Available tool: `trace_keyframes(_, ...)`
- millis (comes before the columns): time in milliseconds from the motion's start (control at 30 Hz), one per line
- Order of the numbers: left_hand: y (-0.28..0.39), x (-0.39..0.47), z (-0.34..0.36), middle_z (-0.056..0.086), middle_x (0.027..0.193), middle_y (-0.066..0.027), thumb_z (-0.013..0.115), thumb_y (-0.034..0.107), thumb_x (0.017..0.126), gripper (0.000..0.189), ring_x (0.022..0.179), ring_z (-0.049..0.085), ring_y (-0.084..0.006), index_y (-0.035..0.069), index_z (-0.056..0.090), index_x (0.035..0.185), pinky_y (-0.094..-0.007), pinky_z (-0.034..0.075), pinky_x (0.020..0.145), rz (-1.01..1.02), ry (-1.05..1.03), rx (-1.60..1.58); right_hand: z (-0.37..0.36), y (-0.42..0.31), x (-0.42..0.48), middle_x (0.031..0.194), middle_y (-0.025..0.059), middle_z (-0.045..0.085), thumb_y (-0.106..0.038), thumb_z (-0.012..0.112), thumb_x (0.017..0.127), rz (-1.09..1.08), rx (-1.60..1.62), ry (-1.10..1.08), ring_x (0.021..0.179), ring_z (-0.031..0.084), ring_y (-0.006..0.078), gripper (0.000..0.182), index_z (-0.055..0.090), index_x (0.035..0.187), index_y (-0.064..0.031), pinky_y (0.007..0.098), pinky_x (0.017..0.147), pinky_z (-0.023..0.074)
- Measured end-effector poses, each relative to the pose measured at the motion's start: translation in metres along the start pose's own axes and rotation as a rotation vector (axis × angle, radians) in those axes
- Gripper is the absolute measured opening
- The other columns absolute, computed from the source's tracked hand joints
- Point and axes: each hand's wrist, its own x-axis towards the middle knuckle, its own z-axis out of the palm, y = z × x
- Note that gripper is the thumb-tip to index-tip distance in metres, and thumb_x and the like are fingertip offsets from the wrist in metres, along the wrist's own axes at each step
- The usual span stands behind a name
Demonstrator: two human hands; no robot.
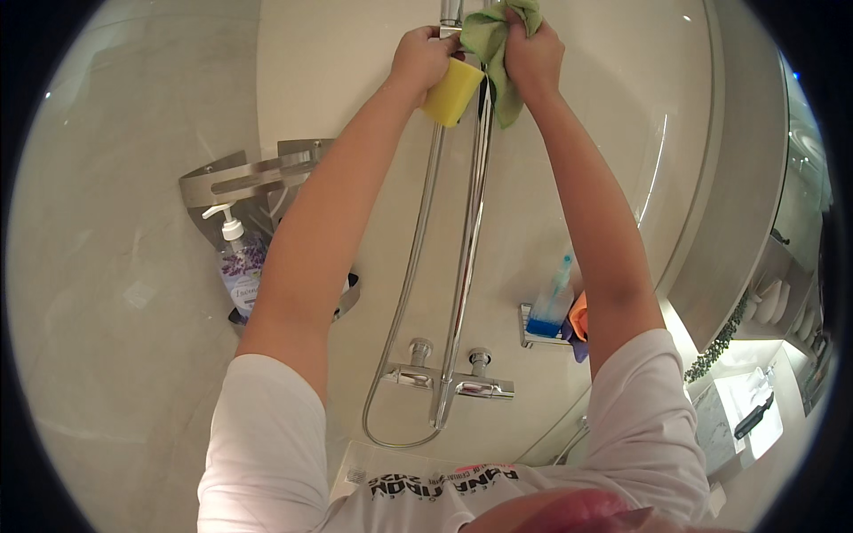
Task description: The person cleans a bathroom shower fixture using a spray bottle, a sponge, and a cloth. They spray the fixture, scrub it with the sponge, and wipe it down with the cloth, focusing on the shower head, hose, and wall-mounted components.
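Observation:
Both arms reach up along a chrome shower riser rail (474, 220) on a beige wall. A yellow sponge (454, 93) sits in the grasp of my left hand (421, 61), whose fingertips are at the chrome bracket (450, 31) near the rail's top. My right hand (535, 58) grips a crumpled green cloth (492, 40), which hangs down beside the rail. The cloth partly covers the upper rail and bracket. A flexible metal shower hose (412, 266) runs from behind the sponge and loops under the chrome mixer valve (445, 383).
At left, a metal corner shelf (250, 176) is fixed above a pump bottle (240, 266) bearing writing. A small wire rack (533, 343) on the right holds a bottle of blue liquid (550, 310) and an orange cloth (578, 316). Farther right is a washbasin (766, 426).

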Motion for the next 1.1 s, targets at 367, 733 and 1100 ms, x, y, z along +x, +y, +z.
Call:
trace_keyframes(367,-0.026,-0.014,-0.033,0.066,0.097,-0.0094,0.052,0.011,0.09,0.036,0.081,0.064,-0.0167,0.0,0.057,0.124,-0.0301,0.052,0.069,-0.016,-0.035,0.001,0.013,0.002,-0.047,0.135,0.019,0.048,-0.02,0.049,0.09,-0.855,-0.705,0.019,0.131,0.04,0.028,0.045,0.046,0.132,-0.0035,0.0471,0.109,0.0272)
trace_keyframes(733,-0.028,-0.033,-0.04,0.066,0.095,-0.0097,0.051,0.004,0.08,0.041,0.08,0.061,-0.0168,0.001,0.06,0.12,-0.0304,0.048,0.074,-0.02,-0.059,0.112,0.016,-0.017,-0.062,0.149,0.0165,0.031,-0.028,0.05,0.092,-0.805,-0.809,-0.222,0.14,0.026,0.0284,0.063,0.027,0.144,-0.0005,0.0467,0.115,0.0162)
trace_keyframes(1100,-0.028,-0.05,-0.056,0.068,0.101,-0.0112,0.053,0.008,0.081,0.044,0.089,0.062,-0.0172,0.002,0.058,0.125,-0.0291,0.048,0.08,-0.05,-0.081,0.145,0.026,-0.022,-0.064,0.144,0.0219,0.036,-0.038,0.053,0.09,-0.745,-0.762,-0.141,0.138,0.029,0.0316,0.07,0.031,0.14,0.0056,0.0479,0.114,0.0181)
